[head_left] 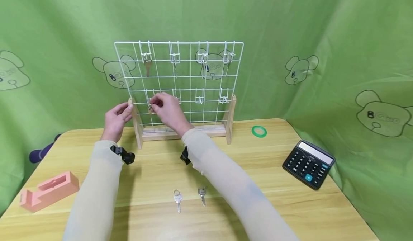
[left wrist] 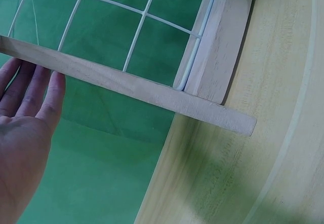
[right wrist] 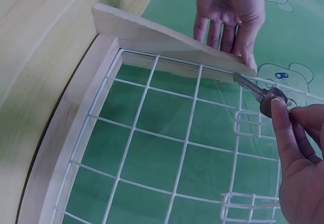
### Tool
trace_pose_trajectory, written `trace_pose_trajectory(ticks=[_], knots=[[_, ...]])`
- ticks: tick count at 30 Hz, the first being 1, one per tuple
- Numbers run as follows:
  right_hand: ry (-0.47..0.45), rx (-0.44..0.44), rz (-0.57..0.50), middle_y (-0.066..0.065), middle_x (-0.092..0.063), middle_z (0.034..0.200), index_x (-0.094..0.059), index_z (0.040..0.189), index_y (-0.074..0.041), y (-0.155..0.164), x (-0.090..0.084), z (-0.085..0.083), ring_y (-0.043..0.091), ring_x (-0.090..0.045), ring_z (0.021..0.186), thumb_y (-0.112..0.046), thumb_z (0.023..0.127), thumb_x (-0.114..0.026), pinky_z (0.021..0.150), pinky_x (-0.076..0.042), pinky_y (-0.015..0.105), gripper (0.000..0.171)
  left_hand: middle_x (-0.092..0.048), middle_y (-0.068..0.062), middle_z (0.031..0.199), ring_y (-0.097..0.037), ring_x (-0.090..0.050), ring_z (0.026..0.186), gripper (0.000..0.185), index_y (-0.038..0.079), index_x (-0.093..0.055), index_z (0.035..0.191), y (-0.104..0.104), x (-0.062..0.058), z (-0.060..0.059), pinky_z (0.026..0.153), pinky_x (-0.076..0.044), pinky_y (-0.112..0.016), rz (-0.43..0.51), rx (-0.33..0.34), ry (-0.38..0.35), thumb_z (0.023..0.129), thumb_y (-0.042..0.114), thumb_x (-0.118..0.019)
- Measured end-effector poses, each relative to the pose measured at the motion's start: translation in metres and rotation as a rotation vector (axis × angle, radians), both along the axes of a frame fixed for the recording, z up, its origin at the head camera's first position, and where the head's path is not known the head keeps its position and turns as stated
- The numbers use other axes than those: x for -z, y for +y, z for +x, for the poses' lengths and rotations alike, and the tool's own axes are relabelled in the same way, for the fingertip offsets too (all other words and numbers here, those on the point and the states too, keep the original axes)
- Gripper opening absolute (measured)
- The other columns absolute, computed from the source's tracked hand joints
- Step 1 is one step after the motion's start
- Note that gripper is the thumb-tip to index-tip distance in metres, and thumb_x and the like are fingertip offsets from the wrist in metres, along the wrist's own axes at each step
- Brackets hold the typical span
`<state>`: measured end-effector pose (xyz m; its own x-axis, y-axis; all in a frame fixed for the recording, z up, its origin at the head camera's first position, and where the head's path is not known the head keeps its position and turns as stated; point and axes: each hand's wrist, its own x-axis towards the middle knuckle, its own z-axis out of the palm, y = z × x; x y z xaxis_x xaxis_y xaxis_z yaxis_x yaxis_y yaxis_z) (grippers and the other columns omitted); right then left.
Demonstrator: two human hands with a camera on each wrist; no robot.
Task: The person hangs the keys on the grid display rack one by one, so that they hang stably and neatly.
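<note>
Keys are the matter here. Lowest in the head view, 2 small silver metal keys lie flat on the pale wooden desk, side by side and apart from each other, between the 2 sleeved forearms and untouched.

Further up, at centre left of the frame, the right hand is raised to the lower row of the white wire grid rack on wooden feet. Its fingers pinch the dark brownish head of a third metal key, blade pointing away from the hand, just beside the white wire hook at the lower left of the rack. Whether the key already sits on that hook cannot be told.

The left hand is at the rack's left wooden upright, its fingers straight and relaxed against the slat, grasping nothing, as if steadying the frame.

Near the top of the frame, the 4 upper hooks each seem to carry a hanging key, the brownish one at upper left being the plainest; the others are thin and hard to read. The 3 remaining lower hooks look bare.

By this judgement the top row is filled, 1 key is at the lower row, and 2 keys on the desk remain.

Off to the sides lie a pink tape dispenser, a green tape ring and a black calculator.
</note>
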<state>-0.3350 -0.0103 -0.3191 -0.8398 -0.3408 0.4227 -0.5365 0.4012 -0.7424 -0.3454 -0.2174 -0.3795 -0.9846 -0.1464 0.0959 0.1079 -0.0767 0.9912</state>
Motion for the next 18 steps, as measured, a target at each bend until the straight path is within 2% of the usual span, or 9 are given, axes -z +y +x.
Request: trace_pose_trajectory(ticks=[6, 12, 18], knots=[[0.004, 0.005, 0.012, 0.002, -0.062, 0.093, -0.066, 0.104, -0.001, -0.0017, 0.0033, -0.0047, 0.011, -0.059, 0.083, 0.003, 0.091, -0.065, 0.072, -0.053, 0.012, 0.013, -0.045, -0.022, 0.143, -0.027, -0.051, 0.125, 0.061, -0.001, -0.044, 0.143, -0.0002, 0.0000, -0.0011, 0.098, -0.049, -0.021, -0.019, -0.003, 0.002, 0.094, 0.028, -0.067], [-0.006, 0.030, 0.036, 0.002, -0.062, 0.094, -0.066, 0.105, -0.002, -0.0054, 0.0057, -0.0075, 0.011, -0.059, 0.085, 0.001, 0.092, -0.065, 0.074, -0.052, 0.011, 0.013, -0.044, -0.023, 0.144, -0.025, -0.052, 0.123, 0.061, -0.001, -0.045, 0.143, -0.0010, -0.0001, -0.0010, 0.098, -0.049, -0.022, 0.007, -0.007, -0.006, 0.094, 0.026, -0.067], [-0.029, 0.054, 0.037, 0.000, -0.061, 0.096, -0.066, 0.106, -0.004, -0.0055, 0.0079, -0.0085, 0.011, -0.058, 0.087, 0.002, 0.093, -0.064, 0.076, -0.051, 0.010, 0.015, -0.042, -0.023, 0.145, -0.029, -0.049, 0.127, 0.062, -0.001, -0.042, 0.144, -0.0017, -0.0019, 0.0000, 0.101, -0.047, -0.024, -0.012, 0.008, -0.011, 0.094, 0.027, -0.067]])
